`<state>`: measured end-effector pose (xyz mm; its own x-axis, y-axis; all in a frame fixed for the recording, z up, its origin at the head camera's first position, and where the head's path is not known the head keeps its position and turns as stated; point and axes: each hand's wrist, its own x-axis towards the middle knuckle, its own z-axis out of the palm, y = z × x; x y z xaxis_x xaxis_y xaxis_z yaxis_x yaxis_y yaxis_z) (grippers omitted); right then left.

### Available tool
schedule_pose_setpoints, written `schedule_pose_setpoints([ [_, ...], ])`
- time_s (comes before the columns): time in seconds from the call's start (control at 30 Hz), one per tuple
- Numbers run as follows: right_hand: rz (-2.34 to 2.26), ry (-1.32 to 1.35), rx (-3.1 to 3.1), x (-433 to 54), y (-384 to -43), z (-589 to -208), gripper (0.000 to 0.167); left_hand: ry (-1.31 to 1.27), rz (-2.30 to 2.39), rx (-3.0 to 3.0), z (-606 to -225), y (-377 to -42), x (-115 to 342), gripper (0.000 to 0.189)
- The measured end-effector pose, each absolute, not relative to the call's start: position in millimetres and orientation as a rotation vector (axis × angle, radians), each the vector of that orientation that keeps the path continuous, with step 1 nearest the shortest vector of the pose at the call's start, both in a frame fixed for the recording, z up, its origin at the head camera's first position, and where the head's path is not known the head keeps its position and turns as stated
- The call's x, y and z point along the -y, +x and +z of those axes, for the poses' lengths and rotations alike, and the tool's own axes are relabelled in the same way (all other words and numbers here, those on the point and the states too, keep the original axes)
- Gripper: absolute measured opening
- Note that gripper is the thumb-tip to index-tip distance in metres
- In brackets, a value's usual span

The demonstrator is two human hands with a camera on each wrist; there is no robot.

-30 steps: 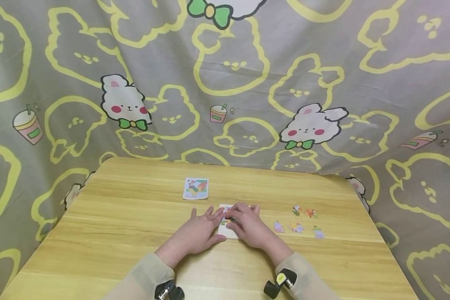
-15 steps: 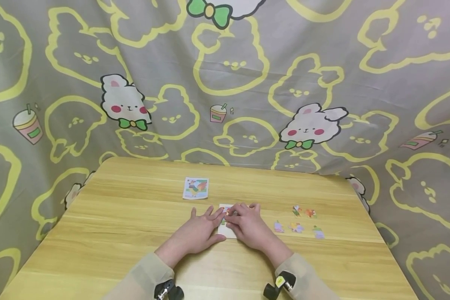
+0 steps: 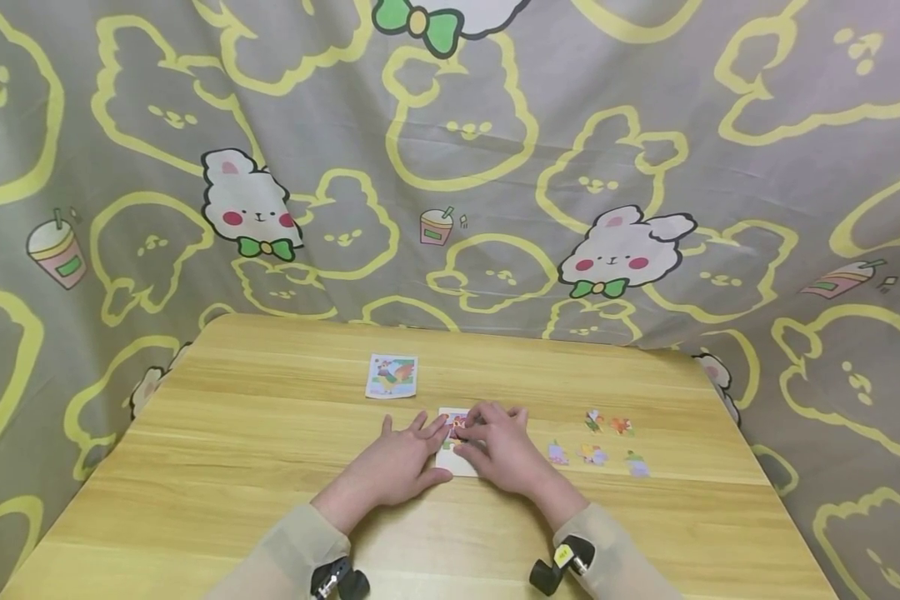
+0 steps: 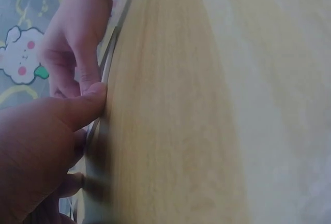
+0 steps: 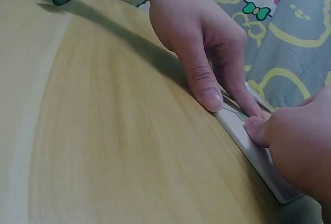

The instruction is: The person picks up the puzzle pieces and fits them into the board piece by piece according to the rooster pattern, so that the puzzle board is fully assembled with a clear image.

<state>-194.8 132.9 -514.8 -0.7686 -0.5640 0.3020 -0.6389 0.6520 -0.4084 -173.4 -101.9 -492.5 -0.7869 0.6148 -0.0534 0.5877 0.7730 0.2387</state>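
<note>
A small white puzzle board (image 3: 459,467) lies flat on the table in the head view, its upper part covered by colourful puzzle pieces (image 3: 457,422). My left hand (image 3: 390,469) rests along its left edge with spread fingers, fingertips on the board and thumb by the near corner. From the right, my right hand (image 3: 504,450) bends over the board, index finger and thumb pinching at a puzzle piece mostly hidden under the fingers. In the right wrist view the right thumb (image 5: 257,130) touches the board's surface, and the left thumb (image 5: 211,100) lies at its edge.
Several loose puzzle pieces (image 3: 592,454) lie on the wooden table (image 3: 270,400) to the right of the board. A square picture card (image 3: 392,377) showing a rooster lies behind and to the left. A patterned curtain (image 3: 495,167) hangs behind the table.
The right hand's fingers have shifted slightly over the board and moved a little right, showing more of the red puzzle area. My left hand stays in place; the loose pieces have not moved.
</note>
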Motion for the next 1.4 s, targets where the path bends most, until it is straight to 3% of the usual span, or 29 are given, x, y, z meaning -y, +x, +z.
schedule_pose_setpoints([
  [0.33, 0.822, 0.907, 2.772, -131.3, -196.4, -511.8, 0.029, 0.977, 0.318, -2.834, -491.9, -172.8, 100.8, 0.073],
  [0.6, 0.797, 0.996, 2.833, -142.6, -193.5, -508.8, 0.042, 0.965, 0.355, -2.828, -492.3, -172.6, 100.1, 0.072],
  [1.4, 0.841, 0.775, 2.786, -247.6, -193.1, -487.1, 0.048, 0.955, 0.386, -2.805, -487.9, -170.2, 98.7, 0.070],
])
